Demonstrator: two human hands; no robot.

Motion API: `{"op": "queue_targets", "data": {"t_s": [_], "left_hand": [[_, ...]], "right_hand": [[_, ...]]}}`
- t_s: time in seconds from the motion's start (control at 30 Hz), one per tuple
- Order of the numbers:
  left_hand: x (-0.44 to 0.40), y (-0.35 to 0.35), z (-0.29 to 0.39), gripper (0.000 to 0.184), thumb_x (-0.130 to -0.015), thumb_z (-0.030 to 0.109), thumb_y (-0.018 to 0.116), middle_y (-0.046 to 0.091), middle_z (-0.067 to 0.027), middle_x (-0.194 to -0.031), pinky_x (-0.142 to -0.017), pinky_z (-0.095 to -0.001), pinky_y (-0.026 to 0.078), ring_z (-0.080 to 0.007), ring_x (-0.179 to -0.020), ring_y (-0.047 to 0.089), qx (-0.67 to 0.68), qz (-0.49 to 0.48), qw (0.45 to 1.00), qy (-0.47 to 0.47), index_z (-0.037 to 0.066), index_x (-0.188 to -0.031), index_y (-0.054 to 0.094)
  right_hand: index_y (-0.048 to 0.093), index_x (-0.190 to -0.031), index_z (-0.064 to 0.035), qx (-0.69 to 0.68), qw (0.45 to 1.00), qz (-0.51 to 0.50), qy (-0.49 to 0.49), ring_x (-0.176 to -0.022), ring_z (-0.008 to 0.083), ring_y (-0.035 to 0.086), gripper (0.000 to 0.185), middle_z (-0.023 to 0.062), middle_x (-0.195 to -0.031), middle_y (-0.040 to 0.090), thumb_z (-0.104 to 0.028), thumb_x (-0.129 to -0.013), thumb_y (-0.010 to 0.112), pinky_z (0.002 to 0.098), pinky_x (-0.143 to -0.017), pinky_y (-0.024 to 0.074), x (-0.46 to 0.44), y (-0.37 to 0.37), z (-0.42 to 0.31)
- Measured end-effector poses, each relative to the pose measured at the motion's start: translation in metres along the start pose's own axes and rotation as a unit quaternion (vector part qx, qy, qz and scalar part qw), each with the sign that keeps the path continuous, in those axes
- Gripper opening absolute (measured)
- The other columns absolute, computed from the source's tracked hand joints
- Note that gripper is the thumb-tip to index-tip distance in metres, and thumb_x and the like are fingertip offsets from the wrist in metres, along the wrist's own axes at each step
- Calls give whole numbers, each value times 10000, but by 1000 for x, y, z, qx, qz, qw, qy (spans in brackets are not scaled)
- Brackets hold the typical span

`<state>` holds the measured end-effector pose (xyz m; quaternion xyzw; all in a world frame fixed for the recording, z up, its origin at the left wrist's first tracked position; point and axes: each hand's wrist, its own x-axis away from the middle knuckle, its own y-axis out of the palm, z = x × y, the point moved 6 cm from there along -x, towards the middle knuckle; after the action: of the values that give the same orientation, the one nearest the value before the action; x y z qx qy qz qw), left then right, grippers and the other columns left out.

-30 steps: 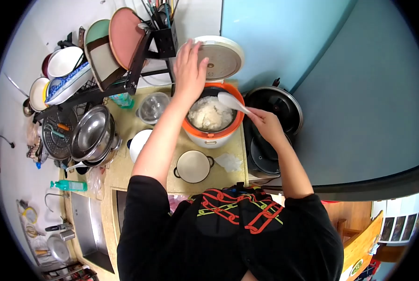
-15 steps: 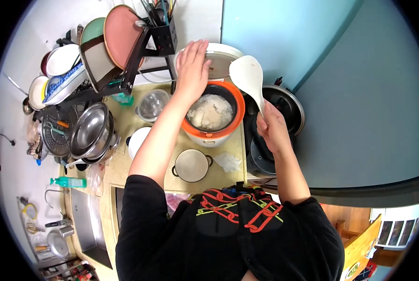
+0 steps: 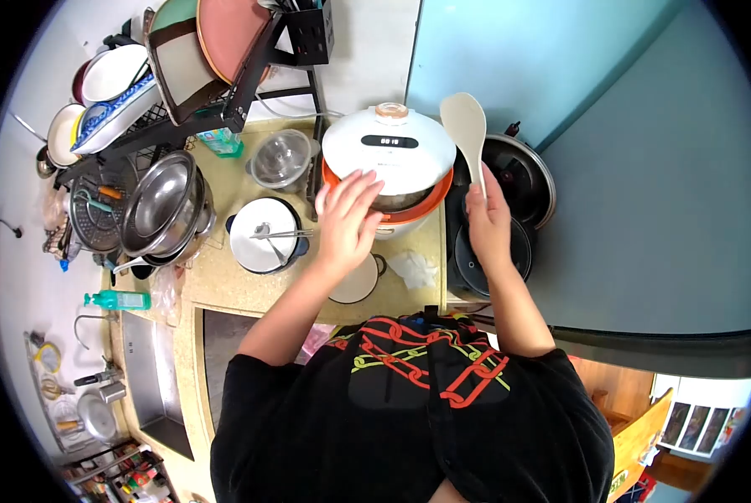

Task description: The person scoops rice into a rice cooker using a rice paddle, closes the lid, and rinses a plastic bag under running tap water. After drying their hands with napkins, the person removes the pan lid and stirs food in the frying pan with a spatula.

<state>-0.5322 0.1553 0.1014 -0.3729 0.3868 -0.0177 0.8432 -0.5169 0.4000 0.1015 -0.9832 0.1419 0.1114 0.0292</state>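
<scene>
A white rice cooker with an orange rim [image 3: 434, 204] stands on the counter. Its white lid [image 3: 392, 162] is tilted partly down, leaving a dark gap at the front. My left hand [image 3: 347, 220] is at the lid's front left edge, fingers spread and touching or very near it. In my right hand [image 3: 488, 220] is a white rice paddle [image 3: 465, 126], held upright by its handle to the right of the cooker. The rice inside is mostly hidden by the lid. A small white pot [image 3: 354, 283] sits in front, partly covered by my left hand.
To the left are a clear bowl [image 3: 280, 159] and a white plate with utensils [image 3: 262, 235]. Steel bowls [image 3: 159, 210] and a loaded dish rack [image 3: 233, 105] stand farther left. Crumpled tissue [image 3: 414, 268] lies in front. Dark pans [image 3: 530, 180] are at right, by the fridge [image 3: 644, 210].
The cooker's lid has swung down from open over the rice. My left hand has come forward and down with it. My right hand still holds the rice paddle, now turned more upright.
</scene>
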Motion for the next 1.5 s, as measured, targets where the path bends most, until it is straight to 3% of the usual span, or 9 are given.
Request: {"op": "queue_targets", "data": {"t_s": [0.1,0.13,0.23,0.6,0.83,1.1,1.17,1.27,1.5], "left_hand": [[34,20,-8,529,-885,247,686,532,-70,-1497,-1133,-533,254,-299,-1403,461,-14,-14,1000,12,136,-1393,591],[43,26,-11,543,-882,259,694,523,-83,-1504,-1130,-534,261,-301,-1413,450,-18,-18,1000,12,139,-1400,586],[58,34,-14,583,-891,259,702,510,-84,-1514,-1130,-540,263,-296,-1420,442,-18,-31,999,12,116,-1434,547],[70,42,-14,579,-906,231,694,545,-99,-1475,-1128,-522,276,-292,-1391,473,-18,-26,999,1,94,-1443,526],[72,44,-22,497,-922,189,665,612,-65,-1411,-1118,-481,296,-254,-1346,528,-16,-3,1000,10,97,-1401,571],[70,-7,-42,397,-889,25,642,655,-152,-1349,-1058,-480,397,-337,-1226,618,56,93,994,10,49,-1284,610],[82,-26,-53,379,-865,-9,645,650,-169,-1332,-1052,-468,410,-358,-1202,607,25,128,991,-15,23,-1243,624],[116,-37,-80,330,-853,-3,666,657,-135,-1208,-988,-444,448,-333,-1120,598,25,173,982,-75,44,-1180,676],[181,-56,-90,322,-860,-8,660,620,-130,-1130,-964,-429,451,-328,-1071,571,5,146,978,-151,67,-1172,681]], "right_hand": [[472,-1496,-21,114,990,3,-87,-810,67,516,431,-27,-930,572,-81,-1070,486,215,-753,445,6,16,12],[481,-1484,-17,248,955,11,-161,-884,136,585,446,22,-946,632,-33,-1039,511,276,-839,466,10,20,11],[507,-1462,-51,289,927,-3,-239,-1045,288,620,467,75,-1074,726,-21,-999,552,392,-1010,392,19,37,7],[513,-1452,-75,342,919,-33,-195,-1122,231,649,427,54,-1172,734,-74,-1025,529,459,-1094,316,29,47,51],[524,-1429,-76,350,912,-15,-212,-1140,253,646,414,52,-1174,733,-90,-1015,540,469,-1088,324,33,47,62],[587,-1369,-116,340,890,-28,-302,-1046,262,654,467,46,-1104,737,2,-918,613,440,-1007,362,43,44,23],[643,-1312,-123,325,869,-80,-364,-909,306,646,508,83,-914,697,15,-823,665,429,-834,468,55,46,26],[684,-1281,-222,305,868,-245,-305,-739,299,641,525,69,-804,640,-32,-791,679,400,-648,526,77,63,41],[718,-1207,-213,401,808,-358,-243,-785,284,638,449,55,-783,627,-72,-781,689,414,-718,545,114,106,89]]}}
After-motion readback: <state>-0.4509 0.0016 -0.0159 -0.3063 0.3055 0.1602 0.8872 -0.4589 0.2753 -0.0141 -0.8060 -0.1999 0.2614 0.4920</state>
